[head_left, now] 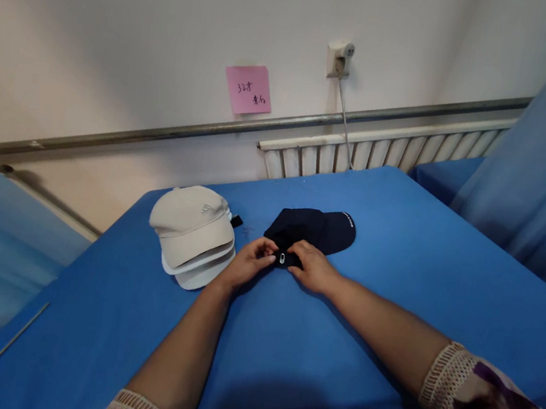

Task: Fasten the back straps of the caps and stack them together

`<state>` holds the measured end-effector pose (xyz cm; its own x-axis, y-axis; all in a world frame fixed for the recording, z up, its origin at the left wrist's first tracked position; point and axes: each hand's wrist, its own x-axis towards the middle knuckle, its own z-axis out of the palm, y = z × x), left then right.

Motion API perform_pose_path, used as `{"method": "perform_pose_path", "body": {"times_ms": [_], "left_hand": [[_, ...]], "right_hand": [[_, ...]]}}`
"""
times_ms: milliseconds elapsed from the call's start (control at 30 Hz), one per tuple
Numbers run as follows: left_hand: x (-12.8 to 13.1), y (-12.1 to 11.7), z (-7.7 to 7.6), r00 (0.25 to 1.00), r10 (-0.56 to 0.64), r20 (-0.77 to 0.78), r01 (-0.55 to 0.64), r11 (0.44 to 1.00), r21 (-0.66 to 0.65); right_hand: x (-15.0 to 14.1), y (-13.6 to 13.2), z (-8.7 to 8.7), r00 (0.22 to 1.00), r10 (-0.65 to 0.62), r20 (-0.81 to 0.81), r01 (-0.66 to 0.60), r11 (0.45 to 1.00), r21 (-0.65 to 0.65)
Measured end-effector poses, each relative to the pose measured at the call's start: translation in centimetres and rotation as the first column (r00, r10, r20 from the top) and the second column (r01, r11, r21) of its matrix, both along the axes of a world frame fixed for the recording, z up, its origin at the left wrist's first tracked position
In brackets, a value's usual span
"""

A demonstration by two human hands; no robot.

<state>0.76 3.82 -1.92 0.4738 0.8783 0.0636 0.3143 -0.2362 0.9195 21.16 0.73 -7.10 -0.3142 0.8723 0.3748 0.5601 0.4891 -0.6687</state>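
A dark navy baseball cap point(308, 226) lies on the blue-covered table, its brim pointing right with small white lettering on the edge. Its back strap point(290, 260), with a small metal buckle point(282, 258), faces me. My left hand point(251, 261) pinches the strap's left end between thumb and fingers. On the other side of the buckle, my right hand point(312, 267) grips the strap, thumb below and fingers on top. Left of my hands sits a stack of light caps point(194, 228), a beige one uppermost.
The blue table point(331, 373) stands against a wall with a metal rail point(161, 133) and a radiator point(385, 149). A pink note point(248, 89) and a socket with a cord point(340, 59) are above. A thin stick point(10, 342) lies at left. Blue curtains point(536, 152) hang on both sides.
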Motion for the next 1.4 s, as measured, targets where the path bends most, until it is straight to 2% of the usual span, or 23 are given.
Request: {"method": "perform_pose_path", "body": {"times_ms": [100, 200, 300, 367, 467, 533, 633, 767, 833, 967, 1033, 1100, 1200, 1300, 1400], "left_hand": [[-0.7, 0.1, 0.5, 0.949, 0.147, 0.28, -0.096, 0.978, -0.185], [-0.7, 0.0, 0.6, 0.931, 0.207, 0.302, -0.149, 0.968, -0.204], [-0.2, -0.3, 0.0, 0.989, 0.1, 0.104, -0.092, 0.992, -0.083], [0.3, -0.5, -0.5, 0.997, 0.035, -0.064, -0.03, 0.996, 0.08], [1.0, -0.7, -1.1, 0.967, 0.061, -0.245, 0.025, 0.943, 0.333], [1.4, -0.9, -1.4, 0.943, 0.109, -0.315, 0.033, 0.91, 0.413], [2.0, -1.2, -1.5, 0.931, 0.154, -0.33, 0.019, 0.884, 0.467], [2.6, -1.9, -0.9, 0.966, 0.134, -0.219, -0.019, 0.89, 0.456], [2.6, -2.0, -0.4, 0.969, 0.168, -0.181, -0.067, 0.884, 0.463], [1.5, -1.2, 0.0, 0.916, 0.344, -0.206, -0.165, 0.792, 0.587], [0.5, -0.2, -0.2, 0.901, 0.382, -0.207, -0.19, 0.774, 0.604], [-0.2, 0.5, -0.4, 0.908, 0.381, -0.174, -0.223, 0.792, 0.568], [0.1, 0.3, -0.4, 0.937, 0.329, -0.116, -0.238, 0.845, 0.48], [1.8, -1.2, -0.1, 0.972, 0.197, -0.127, -0.127, 0.898, 0.421], [3.0, -2.3, 0.2, 0.98, 0.106, -0.166, -0.028, 0.911, 0.412]], "right_hand": [[0.0, 0.1, 0.0, 1.0, -0.016, 0.017, 0.016, 1.0, 0.017], [0.1, 0.0, 0.1, 0.996, -0.066, 0.055, 0.064, 0.998, 0.023], [0.2, -0.1, 0.4, 0.991, -0.116, 0.061, 0.114, 0.993, 0.034], [0.2, -0.2, 0.6, 0.989, -0.144, 0.04, 0.143, 0.989, 0.039], [0.4, -0.3, 0.7, 0.985, -0.169, 0.013, 0.168, 0.984, 0.05], [0.5, -0.3, 0.8, 0.984, -0.176, 0.005, 0.175, 0.983, 0.054], [0.5, -0.6, 1.0, 0.989, -0.148, 0.022, 0.146, 0.987, 0.064], [0.4, -1.0, 1.3, 0.989, -0.14, 0.057, 0.133, 0.986, 0.101], [0.3, -1.1, 1.4, 0.987, -0.158, 0.028, 0.153, 0.98, 0.127], [0.3, -1.3, 1.4, 0.975, -0.206, -0.081, 0.218, 0.958, 0.186], [0.4, -1.4, 1.5, 0.965, -0.211, -0.153, 0.239, 0.951, 0.195], [0.4, -1.6, 1.8, 0.971, -0.161, -0.177, 0.194, 0.963, 0.189], [0.2, -2.0, 2.4, 0.99, -0.091, -0.105, 0.11, 0.974, 0.198], [-0.1, -2.1, 2.6, 0.996, -0.088, -0.003, 0.086, 0.961, 0.264], [-0.3, -2.1, 2.3, 0.997, -0.054, 0.061, 0.035, 0.96, 0.279]]}}
